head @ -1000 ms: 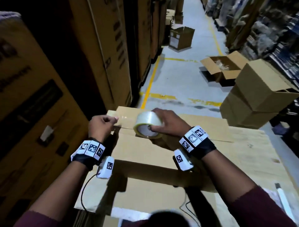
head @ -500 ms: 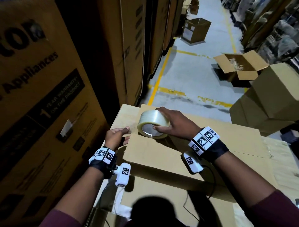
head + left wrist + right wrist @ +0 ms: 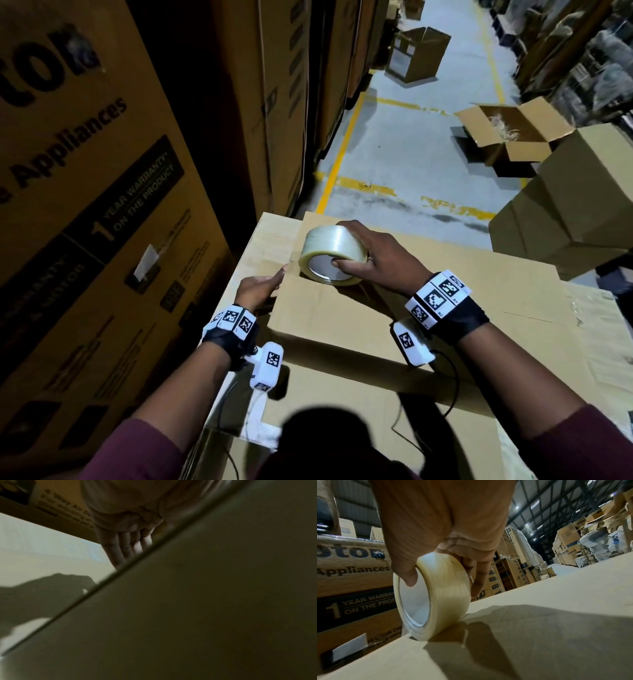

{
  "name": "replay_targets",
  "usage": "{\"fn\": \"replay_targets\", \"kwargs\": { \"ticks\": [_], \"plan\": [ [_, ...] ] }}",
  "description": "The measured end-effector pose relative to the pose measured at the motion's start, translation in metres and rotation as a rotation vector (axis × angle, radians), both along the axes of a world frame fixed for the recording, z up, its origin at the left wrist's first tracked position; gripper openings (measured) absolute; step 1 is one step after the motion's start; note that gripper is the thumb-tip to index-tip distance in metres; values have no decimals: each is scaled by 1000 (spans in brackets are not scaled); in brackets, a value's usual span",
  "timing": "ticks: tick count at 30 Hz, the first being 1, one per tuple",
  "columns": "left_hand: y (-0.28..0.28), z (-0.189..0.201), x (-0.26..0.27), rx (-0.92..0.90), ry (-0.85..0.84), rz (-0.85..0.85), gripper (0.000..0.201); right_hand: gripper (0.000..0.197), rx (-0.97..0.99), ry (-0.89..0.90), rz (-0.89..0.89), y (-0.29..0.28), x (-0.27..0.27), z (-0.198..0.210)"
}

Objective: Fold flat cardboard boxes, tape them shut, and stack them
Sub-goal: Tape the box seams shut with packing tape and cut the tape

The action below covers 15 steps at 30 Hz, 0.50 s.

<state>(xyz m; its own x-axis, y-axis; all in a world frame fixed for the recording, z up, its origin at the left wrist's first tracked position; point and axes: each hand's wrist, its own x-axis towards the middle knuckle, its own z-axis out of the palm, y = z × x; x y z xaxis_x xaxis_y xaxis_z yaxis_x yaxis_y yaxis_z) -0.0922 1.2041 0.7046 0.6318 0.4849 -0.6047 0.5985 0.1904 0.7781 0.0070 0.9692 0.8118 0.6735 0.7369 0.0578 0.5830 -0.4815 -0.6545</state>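
our left hand (image 3: 257,291) lies flat-fingered on the box's (image 3: 342,318) left side, just beside the roll. our right hand (image 3: 371,262) grips the tape (image 3: 330,255), thumb in its core, roll standing on the box's left edge; we judge the seam runs rightward. stacked cartons (image 3: 565,202) stand well apart.

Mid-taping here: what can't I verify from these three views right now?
- Left hand fingertips: left wrist view, hidden behind the cardboard box edge.
- Tape strip on the box: clear, not traceable in any view.
- Tape roll free end: right wrist view, hidden under the roll.
- Box's near side: head view, blocked by the person's head shadow.
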Motion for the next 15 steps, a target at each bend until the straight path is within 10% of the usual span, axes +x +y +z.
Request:
{"fn": "replay_targets", "kwargs": {
  "ticks": [6, 9, 11, 15],
  "plan": [
    [0, -3, -13, 441, -333, -148, 24, 58, 1, 16, 1, -1, -2, -3],
    [-3, 21, -22, 738, -547, -602, 53, 62, -18, 9, 1, -2, 0, -6],
    [-12, 34, -28, 937, -440, -929, 75, 65, -18, 2, 15, -1, 3, -9],
    [-18, 43, -27, 1262, -153, -1064, 99, 61, -34, -5, 51, 5, 10, -6]
  ]
}}
